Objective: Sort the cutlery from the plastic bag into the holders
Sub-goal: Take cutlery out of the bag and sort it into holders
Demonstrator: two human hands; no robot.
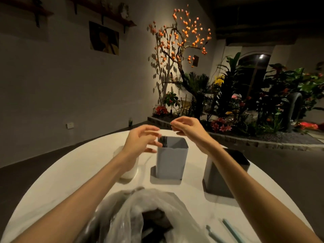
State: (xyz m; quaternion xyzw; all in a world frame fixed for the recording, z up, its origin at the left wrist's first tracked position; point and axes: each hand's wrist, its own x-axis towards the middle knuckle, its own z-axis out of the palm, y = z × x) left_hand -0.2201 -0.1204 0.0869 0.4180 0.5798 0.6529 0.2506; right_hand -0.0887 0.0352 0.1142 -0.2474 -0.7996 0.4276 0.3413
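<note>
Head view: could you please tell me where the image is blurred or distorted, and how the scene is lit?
Head view: left hand is motion-blurred beside the grey holder; the wide lens bows the white table edge; lighting is dim, with a spotlit orange-fruited tree casting wall shadows.

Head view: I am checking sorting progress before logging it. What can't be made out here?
- Left holder: mostly hidden behind the left forearm; contents unseen.
- Dark holder: the right forearm crosses it; interior too dark.
- Plastic bag: cut off by the bottom edge; dark contents unclear.
- Left hand: motion-blurred; cannot tell if it grips the black forks.
- Pale utensils: cut off at the bottom edge.
</note>
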